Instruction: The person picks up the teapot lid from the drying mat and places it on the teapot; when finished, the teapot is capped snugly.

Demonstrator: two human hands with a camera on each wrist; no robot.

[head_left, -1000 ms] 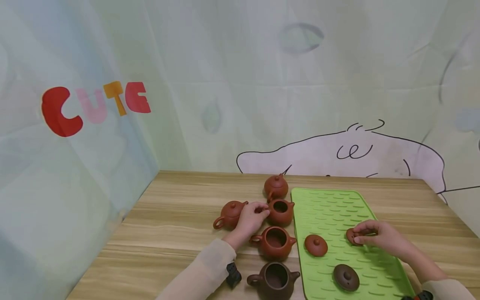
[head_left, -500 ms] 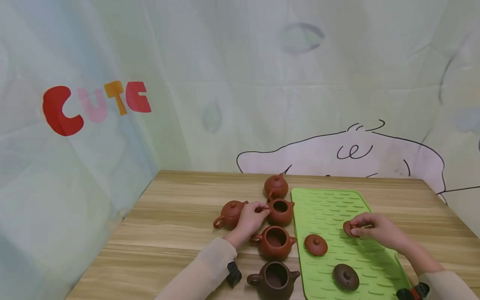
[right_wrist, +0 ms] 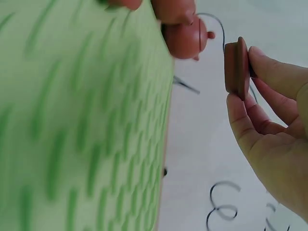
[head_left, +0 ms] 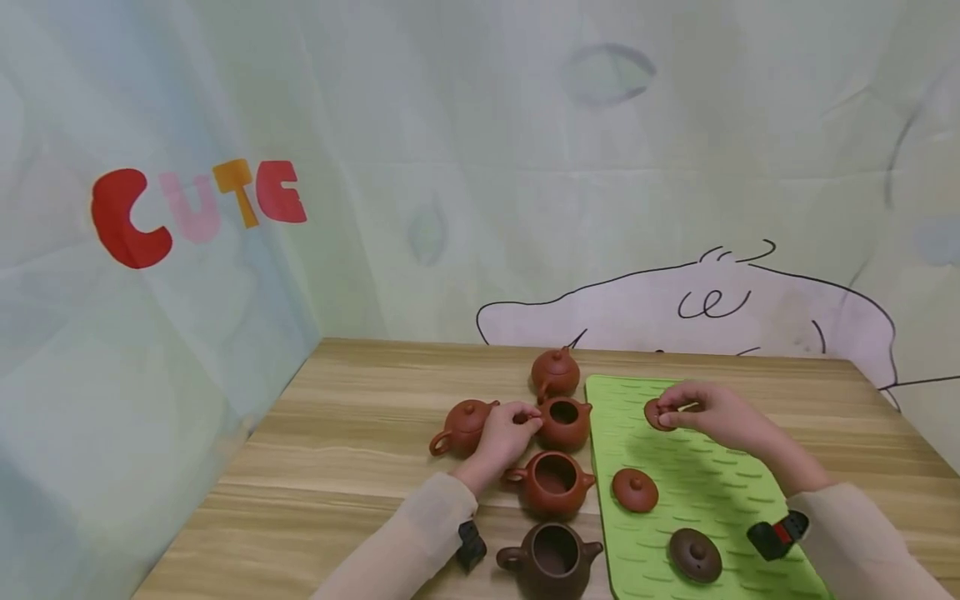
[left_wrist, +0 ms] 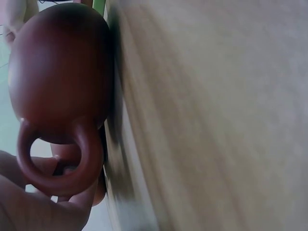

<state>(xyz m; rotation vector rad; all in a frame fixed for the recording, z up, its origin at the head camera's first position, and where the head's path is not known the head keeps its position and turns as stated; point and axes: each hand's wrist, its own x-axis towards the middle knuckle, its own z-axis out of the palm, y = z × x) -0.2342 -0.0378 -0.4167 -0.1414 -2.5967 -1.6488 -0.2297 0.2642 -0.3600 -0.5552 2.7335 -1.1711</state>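
My right hand [head_left: 708, 412] pinches a small reddish-brown teapot lid [head_left: 656, 415] by its knob and edge, raised over the green mat [head_left: 720, 500]. The right wrist view shows this lid [right_wrist: 236, 70] tilted on edge between thumb and fingers. My left hand [head_left: 508, 433] holds the handle side of a lidless reddish teapot [head_left: 566, 433]; its fingers hide that handle. In the left wrist view, the ring handle of a nearer red teapot [left_wrist: 60, 77] stands in front of my left fingers [left_wrist: 43, 211]. That same open red teapot [head_left: 553, 500] sits just in front of the held one.
A dark brown lidless teapot [head_left: 555, 571] stands nearest. Two lidded teapots are farther back, one behind the row [head_left: 556, 375] and one left of my left hand [head_left: 463, 429]. A red lid [head_left: 635, 490] and a dark brown lid [head_left: 695, 557] lie on the mat.
My right hand has lifted the small lid off the mat and carried it left and toward the back. My left hand stays at the teapot's handle.
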